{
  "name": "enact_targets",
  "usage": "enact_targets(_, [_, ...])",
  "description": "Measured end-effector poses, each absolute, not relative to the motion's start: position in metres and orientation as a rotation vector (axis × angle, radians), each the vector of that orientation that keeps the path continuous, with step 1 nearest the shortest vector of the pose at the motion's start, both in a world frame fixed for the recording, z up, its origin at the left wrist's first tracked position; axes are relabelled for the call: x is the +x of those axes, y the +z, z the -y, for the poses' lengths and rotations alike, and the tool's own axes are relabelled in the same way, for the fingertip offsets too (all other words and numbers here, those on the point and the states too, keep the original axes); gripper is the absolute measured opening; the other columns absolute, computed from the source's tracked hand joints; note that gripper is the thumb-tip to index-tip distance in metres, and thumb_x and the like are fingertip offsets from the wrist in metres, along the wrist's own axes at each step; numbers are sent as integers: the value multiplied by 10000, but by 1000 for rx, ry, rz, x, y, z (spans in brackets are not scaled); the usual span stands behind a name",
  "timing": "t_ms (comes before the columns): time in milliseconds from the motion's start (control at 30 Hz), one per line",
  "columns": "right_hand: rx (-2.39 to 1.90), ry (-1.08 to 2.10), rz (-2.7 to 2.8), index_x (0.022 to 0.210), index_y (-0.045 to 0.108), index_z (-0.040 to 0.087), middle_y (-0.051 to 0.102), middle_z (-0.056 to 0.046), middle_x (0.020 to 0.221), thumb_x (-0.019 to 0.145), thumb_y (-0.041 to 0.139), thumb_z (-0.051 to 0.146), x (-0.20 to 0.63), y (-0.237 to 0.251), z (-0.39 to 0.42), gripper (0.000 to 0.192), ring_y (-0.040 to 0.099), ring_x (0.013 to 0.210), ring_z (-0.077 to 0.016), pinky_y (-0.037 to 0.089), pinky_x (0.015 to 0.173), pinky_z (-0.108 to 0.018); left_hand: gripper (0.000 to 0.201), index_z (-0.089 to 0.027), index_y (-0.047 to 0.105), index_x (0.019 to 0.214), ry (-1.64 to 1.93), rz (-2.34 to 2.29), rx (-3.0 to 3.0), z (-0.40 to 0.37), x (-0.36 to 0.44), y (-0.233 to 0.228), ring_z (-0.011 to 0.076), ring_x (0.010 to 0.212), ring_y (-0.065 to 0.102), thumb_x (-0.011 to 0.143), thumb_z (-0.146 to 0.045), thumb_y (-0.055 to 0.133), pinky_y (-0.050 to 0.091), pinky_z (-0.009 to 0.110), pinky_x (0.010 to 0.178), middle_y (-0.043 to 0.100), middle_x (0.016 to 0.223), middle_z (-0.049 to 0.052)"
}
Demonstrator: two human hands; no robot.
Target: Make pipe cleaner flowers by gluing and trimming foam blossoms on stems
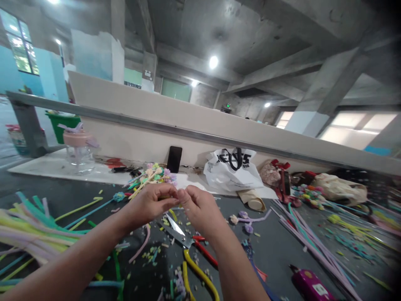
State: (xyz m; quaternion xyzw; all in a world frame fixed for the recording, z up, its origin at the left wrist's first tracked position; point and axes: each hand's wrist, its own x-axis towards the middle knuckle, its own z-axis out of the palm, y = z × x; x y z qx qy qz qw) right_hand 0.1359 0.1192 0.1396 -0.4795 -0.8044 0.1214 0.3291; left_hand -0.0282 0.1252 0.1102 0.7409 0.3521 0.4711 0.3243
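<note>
Above a dark tabletop (275, 251) strewn with craft scraps, a person brings both hands together at chest height, the left hand (150, 202) and the right hand (200, 209) meeting fingertip to fingertip over a small piece pinched between them; a sliver of yellow-green shows just under the left hand's fingers, but the piece itself is too hidden to name with certainty. Both hands are closed into a tight pinch, fingers curled in, thumbs pressed toward forefingers, neither touching the tabletop. Work this fine likely goes best with the grip kept close to the spot being bent or twisted, one hand anchoring while the other turns, and with the piece held well clear of the clutter below. Directly beneath the hands lie open scissors (180, 234) with red handles, blades pointing away from the person, near a curved yellow pipe cleaner (200, 274). A thick bundle of pastel pipe cleaners (31, 234) lies to the left, and a cluster of finished fuzzy flowers (153, 175) rests just beyond the hands. Farther back stand a black phone (174, 159) propped against the partition, a white shopping bag (232, 169) and a clear jar with a pink lid (78, 152).
</note>
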Motion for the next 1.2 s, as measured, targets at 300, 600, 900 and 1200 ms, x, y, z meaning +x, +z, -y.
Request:
enact_targets(300, [-1131, 820, 2136, 572, 411, 189, 375, 47, 527, 850, 405, 443, 146, 128, -130, 376, 348, 506, -97, 252, 474, -208, 201, -159, 614, 736, 1148, -940, 2029, -126, -31, 107, 120, 631, 496, 771, -348, 554, 387, 209, 578, 563, 690, 2])
enact_targets(600, [-1069, 744, 2009, 629, 415, 201, 398, 44, 558, 837, 434, 302, 135, 121, -129, 232, 360, 534, -112, 290, 499, -218, 141, -171, 540, 773, 1204, -900, 1849, -132, -33, 104, 103, 598, 474, 755, -309, 560, 366, 210, 566, 521, 661, -26])
enact_targets(900, [-994, 842, 1746, 637, 380, 207, 355, 56, 546, 833, 407, 329, 124, 98, -140, 233, 319, 503, -102, 284, 494, -216, 208, -168, 476, 647, 1313, -898, 1512, -141, -22, 92, 50, 436, 312, 684, -329, 602, 258, 178, 452, 395, 504, -85])
enact_targets(1200, [-1067, 990, 1933, 581, 464, 185, 441, 44, 496, 815, 466, 474, 141, 103, -148, 372, 389, 464, -92, 290, 450, -203, 121, -160, 533, 713, 1217, -1020, 1888, -137, -23, 95, 98, 549, 437, 737, -278, 528, 331, 198, 520, 487, 593, -40])
